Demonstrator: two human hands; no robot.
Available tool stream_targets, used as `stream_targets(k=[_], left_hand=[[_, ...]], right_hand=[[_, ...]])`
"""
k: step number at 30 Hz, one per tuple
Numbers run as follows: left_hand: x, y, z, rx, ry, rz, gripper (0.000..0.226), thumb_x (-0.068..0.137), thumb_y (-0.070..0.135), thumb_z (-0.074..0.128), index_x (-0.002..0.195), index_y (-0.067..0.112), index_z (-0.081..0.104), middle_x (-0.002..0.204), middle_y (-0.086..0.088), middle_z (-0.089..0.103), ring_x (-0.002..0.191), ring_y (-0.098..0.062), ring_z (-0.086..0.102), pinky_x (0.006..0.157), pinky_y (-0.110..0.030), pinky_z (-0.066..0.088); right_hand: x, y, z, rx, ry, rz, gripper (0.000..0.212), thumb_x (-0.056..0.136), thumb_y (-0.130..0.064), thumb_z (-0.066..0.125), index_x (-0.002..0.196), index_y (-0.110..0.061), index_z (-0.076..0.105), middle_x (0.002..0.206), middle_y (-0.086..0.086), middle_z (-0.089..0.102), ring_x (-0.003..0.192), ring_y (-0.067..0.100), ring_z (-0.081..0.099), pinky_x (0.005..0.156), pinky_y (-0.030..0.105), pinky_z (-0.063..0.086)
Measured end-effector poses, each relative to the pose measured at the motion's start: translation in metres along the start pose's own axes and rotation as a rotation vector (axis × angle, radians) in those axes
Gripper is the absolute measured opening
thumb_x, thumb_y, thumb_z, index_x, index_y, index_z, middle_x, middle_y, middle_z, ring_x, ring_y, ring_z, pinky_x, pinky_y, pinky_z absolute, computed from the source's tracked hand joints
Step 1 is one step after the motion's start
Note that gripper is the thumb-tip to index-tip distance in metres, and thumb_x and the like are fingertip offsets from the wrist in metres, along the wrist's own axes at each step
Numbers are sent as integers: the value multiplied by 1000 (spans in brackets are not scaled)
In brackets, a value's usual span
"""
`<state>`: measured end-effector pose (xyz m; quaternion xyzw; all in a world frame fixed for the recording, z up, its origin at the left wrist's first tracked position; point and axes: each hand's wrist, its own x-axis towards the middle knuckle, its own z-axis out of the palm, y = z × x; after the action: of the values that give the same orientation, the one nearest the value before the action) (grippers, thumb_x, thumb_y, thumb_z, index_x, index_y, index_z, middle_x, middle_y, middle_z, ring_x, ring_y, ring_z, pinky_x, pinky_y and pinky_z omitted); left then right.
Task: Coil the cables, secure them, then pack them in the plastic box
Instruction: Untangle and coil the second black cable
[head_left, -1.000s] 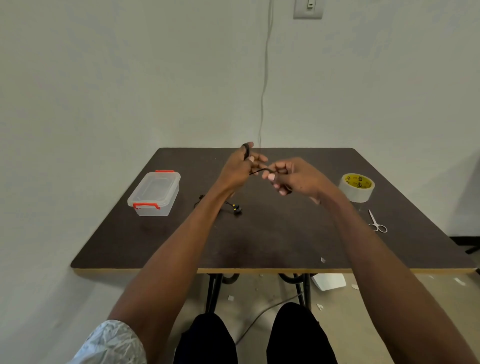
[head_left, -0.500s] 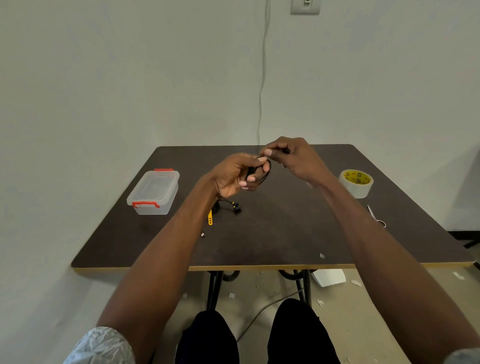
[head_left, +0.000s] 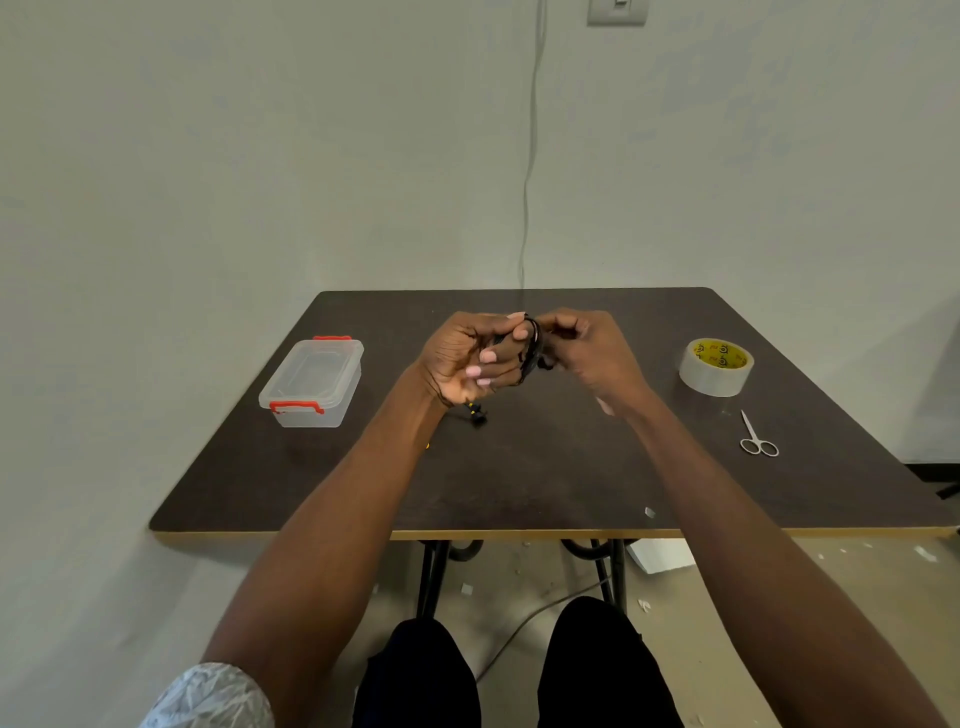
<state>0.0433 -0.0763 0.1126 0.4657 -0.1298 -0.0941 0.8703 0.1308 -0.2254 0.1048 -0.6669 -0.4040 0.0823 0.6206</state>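
A: What are the hands doing?
B: The left hand (head_left: 467, 358) curls round a coil of thin black cable (head_left: 531, 352), fingers folded over it above the table (head_left: 545, 467). The right hand (head_left: 587, 353) meets it, fingertips pinching the same cable at the coil's right side.
A: Does any cable hang loose?
B: Yes, an end trails under the left wrist to the tabletop, with a dark plug (head_left: 477, 415) resting there.
A: And around them?
B: The box (head_left: 311, 382), lid on with red clasps, sits well left. A tape roll (head_left: 716, 367) stands far right, scissors (head_left: 757, 441) just nearer than it.
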Motion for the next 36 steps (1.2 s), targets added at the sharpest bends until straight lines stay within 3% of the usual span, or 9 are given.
stream_targets(k=[7, 11, 13, 19, 22, 28, 32, 36], left_hand=[[1, -4, -4, -20, 7, -30, 32, 99, 13, 32, 78, 3, 55, 44, 1, 43, 25, -6, 32, 31, -20, 20], [1, -2, -4, 14, 28, -32, 31, 100, 12, 32, 78, 3, 53, 45, 0, 43, 26, -6, 30, 31, -20, 19], [2, -1, -4, 52, 49, -34, 31, 100, 12, 32, 78, 4, 53, 45, 1, 42, 26, -6, 30, 32, -22, 16], [2, 1, -5, 124, 78, -38, 31, 99, 12, 34, 76, 4, 52, 42, 1, 40, 23, -7, 32, 33, -21, 18], [1, 1, -5, 136, 91, -37, 35, 97, 14, 37, 69, 5, 56, 37, 2, 39, 21, -8, 33, 32, -20, 17], [6, -6, -6, 239, 159, -21, 37, 95, 17, 49, 62, 1, 58, 33, 2, 38, 20, -6, 32, 30, -18, 22], [9, -13, -9, 275, 287, -10, 33, 90, 17, 59, 59, 4, 58, 33, 4, 37, 20, -5, 31, 31, -17, 20], [19, -18, -3, 237, 387, -2, 30, 90, 14, 61, 64, 1, 53, 35, 4, 38, 20, -5, 29, 28, -15, 20]], right_hand=[[-8, -2, 4, 268, -34, 229, 9, 86, 3, 65, 91, 1, 72, 64, 10, 65, 44, 13, 52, 40, 22, 37], [-13, -3, -5, 520, -144, 331, 11, 85, -1, 57, 91, 0, 67, 67, 6, 65, 42, 13, 50, 39, 21, 34], [-14, -3, -7, 596, -189, 346, 10, 82, -10, 64, 90, -5, 67, 72, 4, 67, 42, 12, 49, 41, 21, 34], [-15, 5, -2, 560, -154, 353, 9, 83, -7, 66, 85, -10, 74, 72, 3, 58, 42, 6, 37, 47, 22, 24], [-14, 8, -4, 654, -196, 387, 13, 78, -8, 69, 91, -5, 68, 83, 6, 63, 40, 7, 38, 46, 22, 29], [-13, 11, -1, 762, -186, 431, 4, 77, -6, 57, 81, -7, 58, 88, 12, 66, 37, 12, 42, 42, 23, 35], [-15, 14, 0, 648, -172, 429, 12, 84, -4, 56, 80, -6, 67, 80, 6, 66, 37, 9, 36, 43, 24, 29], [-12, 21, -6, 658, -152, 434, 9, 80, -6, 55, 76, -8, 64, 71, 3, 61, 33, 8, 33, 42, 24, 29]])
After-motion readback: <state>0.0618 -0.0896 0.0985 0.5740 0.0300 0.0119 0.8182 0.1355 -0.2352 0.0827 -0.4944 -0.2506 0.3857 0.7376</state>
